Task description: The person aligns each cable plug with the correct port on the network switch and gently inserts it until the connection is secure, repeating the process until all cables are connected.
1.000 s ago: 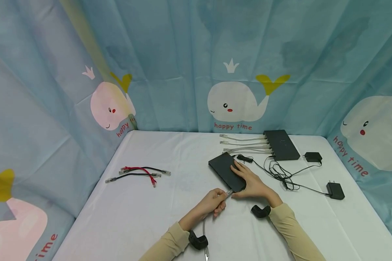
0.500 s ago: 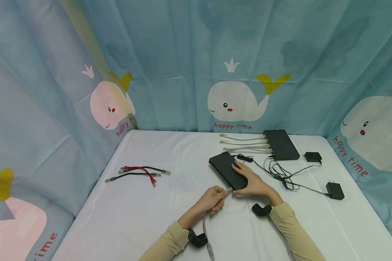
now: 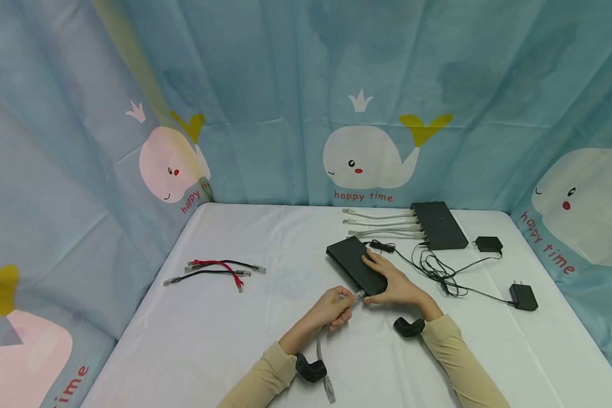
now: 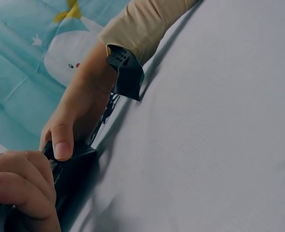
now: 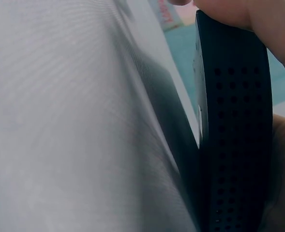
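A black network switch (image 3: 349, 260) lies at a slant in the middle of the table in the head view. My right hand (image 3: 399, 288) grips its near right end, thumb along the near edge and fingers spread over the top. My left hand (image 3: 331, 309) pinches a grey network cable (image 3: 320, 348) close behind its clear plug (image 3: 360, 294), which is right at the switch's port side by the near corner. The cable's loose end hangs down past the left wrist. In the right wrist view, the switch's perforated side (image 5: 236, 121) shows, raised off the white cloth along one edge.
A second black switch (image 3: 440, 225) with several grey cables (image 3: 382, 216) plugged in sits at the back right. Two power adapters (image 3: 523, 297) and tangled black cords (image 3: 441, 275) lie at right. Short black and red cables (image 3: 216, 272) lie at left. A whale-print curtain (image 3: 265, 153) surrounds the table.
The plug has moved slightly up and right along the switch's near corner. The cable's loose end has swung a little right. The right hand and switch shifted only slightly.
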The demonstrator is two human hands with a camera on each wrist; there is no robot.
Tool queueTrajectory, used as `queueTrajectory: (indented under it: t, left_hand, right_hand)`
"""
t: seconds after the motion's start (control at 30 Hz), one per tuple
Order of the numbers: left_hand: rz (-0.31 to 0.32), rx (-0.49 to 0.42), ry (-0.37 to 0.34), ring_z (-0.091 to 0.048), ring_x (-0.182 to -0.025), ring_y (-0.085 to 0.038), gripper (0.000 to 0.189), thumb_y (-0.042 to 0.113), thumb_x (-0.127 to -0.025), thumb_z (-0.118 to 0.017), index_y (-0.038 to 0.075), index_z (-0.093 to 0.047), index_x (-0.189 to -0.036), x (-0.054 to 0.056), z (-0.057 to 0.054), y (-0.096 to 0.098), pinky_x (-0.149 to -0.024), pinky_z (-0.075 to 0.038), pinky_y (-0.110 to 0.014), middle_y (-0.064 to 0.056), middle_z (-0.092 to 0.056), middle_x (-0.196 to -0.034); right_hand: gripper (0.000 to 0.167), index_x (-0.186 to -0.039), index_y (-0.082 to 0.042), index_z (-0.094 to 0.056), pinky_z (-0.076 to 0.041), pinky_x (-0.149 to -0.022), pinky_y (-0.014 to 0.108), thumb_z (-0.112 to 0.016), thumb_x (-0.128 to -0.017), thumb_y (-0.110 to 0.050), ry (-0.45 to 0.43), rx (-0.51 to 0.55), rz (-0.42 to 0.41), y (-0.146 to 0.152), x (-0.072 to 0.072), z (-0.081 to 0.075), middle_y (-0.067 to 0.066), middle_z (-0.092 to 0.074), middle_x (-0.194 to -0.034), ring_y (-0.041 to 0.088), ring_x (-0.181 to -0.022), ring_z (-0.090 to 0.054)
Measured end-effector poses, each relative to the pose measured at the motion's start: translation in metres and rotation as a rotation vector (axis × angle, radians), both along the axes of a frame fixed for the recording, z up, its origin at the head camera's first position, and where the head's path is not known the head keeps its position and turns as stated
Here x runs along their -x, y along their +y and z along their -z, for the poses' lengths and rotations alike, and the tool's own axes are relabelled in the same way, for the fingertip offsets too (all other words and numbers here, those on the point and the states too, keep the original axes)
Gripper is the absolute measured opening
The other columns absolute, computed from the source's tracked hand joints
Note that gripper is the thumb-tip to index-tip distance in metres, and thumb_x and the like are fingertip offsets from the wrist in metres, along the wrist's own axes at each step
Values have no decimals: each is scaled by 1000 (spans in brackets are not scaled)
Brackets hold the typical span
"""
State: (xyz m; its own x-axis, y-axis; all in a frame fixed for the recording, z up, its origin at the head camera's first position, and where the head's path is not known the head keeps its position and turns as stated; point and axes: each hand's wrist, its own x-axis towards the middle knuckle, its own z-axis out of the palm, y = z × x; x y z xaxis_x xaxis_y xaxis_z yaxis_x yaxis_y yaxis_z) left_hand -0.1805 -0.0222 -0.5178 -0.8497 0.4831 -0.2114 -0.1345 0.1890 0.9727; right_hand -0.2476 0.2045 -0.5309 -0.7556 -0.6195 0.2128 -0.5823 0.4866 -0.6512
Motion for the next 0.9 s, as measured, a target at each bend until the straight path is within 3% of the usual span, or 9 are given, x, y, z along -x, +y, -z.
queueTrajectory:
  t: [0.37,0.63,0.9]
  left_hand:
    - [-1,-20,-14,-33,-32,-4,23,26,-99,-45,3,-47,-102,-2,-6,5,-31,-31,-19,3,-49,-53]
    - [-39,-17,-22,-32,-31,-5,25,28,-97,-48,4,-48,-101,-2,-12,9,-30,-31,-19,2,-49,-53]
    - [-71,6,-37,-29,-30,-5,24,27,-96,-51,4,-47,-97,0,-11,5,-30,-29,-20,3,-47,-51]
  right_hand:
    - [100,-146,-8,-28,-22,-100,68,-81,-68,-40,-45,50,-28,3,2,-1,20,-12,-153,44,-138,-10]
    - [98,-147,-9,-26,-20,-101,68,-81,-70,-37,-81,68,-32,6,5,1,20,-11,-153,43,-139,-9]
    - [98,-147,-9,-26,-19,-101,67,-81,-70,-36,-90,69,-39,7,6,3,17,-10,-154,43,-139,-9]
